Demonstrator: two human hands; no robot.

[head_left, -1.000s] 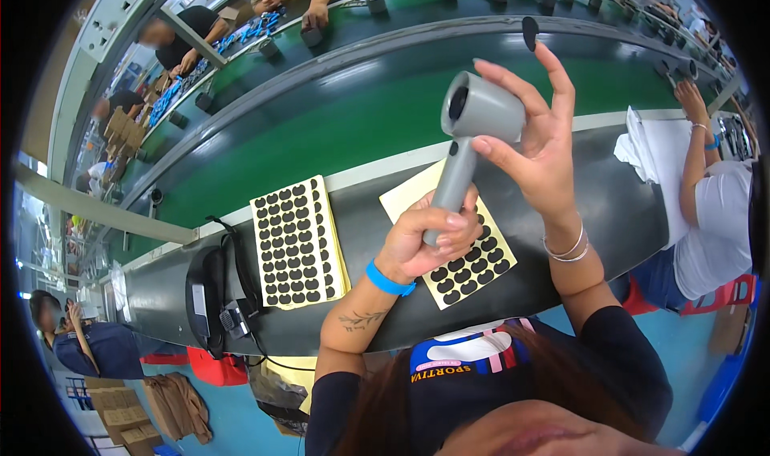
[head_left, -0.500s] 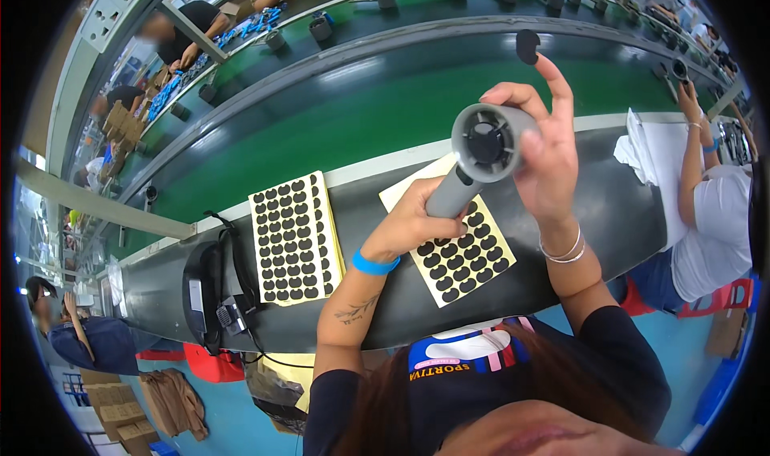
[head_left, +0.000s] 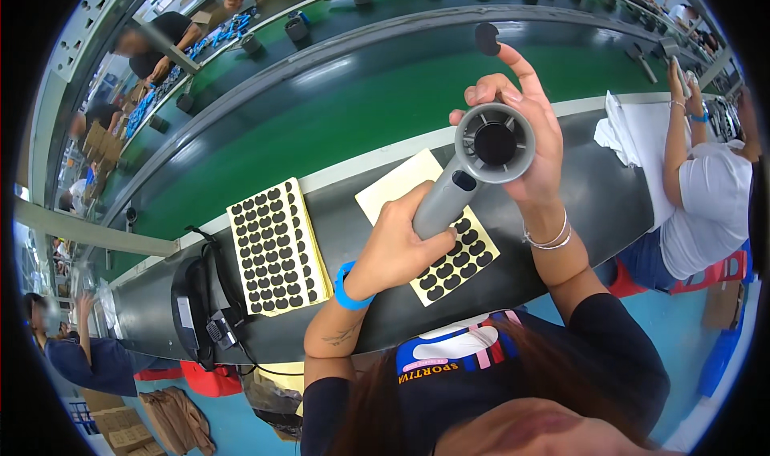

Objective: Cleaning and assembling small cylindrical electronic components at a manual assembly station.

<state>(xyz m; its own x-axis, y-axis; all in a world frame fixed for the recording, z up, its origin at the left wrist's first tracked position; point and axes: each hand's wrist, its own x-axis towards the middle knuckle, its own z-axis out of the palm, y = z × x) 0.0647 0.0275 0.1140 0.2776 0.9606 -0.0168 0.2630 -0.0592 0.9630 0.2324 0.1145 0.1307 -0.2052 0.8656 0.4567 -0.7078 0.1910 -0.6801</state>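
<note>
Holding a grey handled housing (head_left: 468, 168)

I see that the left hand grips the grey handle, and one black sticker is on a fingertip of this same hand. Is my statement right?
Not quite: in the head view, the black sticker is on a raised fingertip of the right hand, not the left. The left hand does grip the grey handle.
</note>
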